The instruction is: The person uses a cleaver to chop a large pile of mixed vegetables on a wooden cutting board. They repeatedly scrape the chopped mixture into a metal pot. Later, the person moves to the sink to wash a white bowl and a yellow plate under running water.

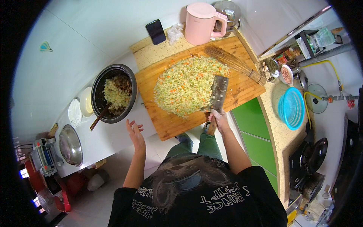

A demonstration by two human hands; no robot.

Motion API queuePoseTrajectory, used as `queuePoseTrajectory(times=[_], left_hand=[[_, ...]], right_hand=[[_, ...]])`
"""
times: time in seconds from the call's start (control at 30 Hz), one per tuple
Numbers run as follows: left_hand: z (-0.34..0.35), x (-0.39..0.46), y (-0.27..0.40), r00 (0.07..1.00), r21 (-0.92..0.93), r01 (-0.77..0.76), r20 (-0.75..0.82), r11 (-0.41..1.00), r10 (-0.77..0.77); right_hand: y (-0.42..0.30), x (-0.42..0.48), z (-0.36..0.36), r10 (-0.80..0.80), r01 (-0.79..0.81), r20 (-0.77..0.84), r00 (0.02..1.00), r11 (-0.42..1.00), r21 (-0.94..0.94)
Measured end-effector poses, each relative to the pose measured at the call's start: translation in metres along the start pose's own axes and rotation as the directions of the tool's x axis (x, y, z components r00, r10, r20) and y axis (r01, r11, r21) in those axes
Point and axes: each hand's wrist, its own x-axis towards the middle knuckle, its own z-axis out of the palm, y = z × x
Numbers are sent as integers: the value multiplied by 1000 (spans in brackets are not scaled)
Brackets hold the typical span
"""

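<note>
My right hand [220,119] grips the wooden handle of a cleaver [219,92], whose broad blade lies at the right edge of a mound of finely chopped vegetables [184,85], pale green with orange bits. The mound covers much of a wooden cutting board [167,129]. My left hand [135,133] is held in the air with fingers apart, holding nothing, just below a black pot [96,98]. Inside the pot are chopped vegetables [114,93] and a dark brown mixture, with chopsticks [99,117] leaning on its rim.
A straw brush [235,62] lies on the board's upper right. Behind stand a pink kettle [198,24] and a phone [156,32]. A steel bowl [70,145] is at the left; a blue plastic basket [291,108] and a stove [296,164] are at the right.
</note>
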Motion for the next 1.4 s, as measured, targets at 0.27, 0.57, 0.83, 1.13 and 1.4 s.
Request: queuePoseTrajectory(times=[0.27,0.57,0.83,1.13,1.4], left_hand=[[-14,-5,-4,1000,-13,25,10,1000,-25],[-9,-5,1,997,4,29,75,1000,-29],[-15,-6,-16,995,-7,19,93,1000,-18],[-7,-12,-19,992,-56,84,102,995,-78],[-19,-15,-31,992,-70,91,95,993,-84]], right_hand=[[9,22,49,-20,13,53,998,992,126],[-2,12,42,55,-76,102,993,974,212],[-24,-22,37,38,-64,97,995,959,277],[-29,-31,35,54,-76,113,992,975,207],[-45,-25,25,-189,177,-77,979,974,-139]])
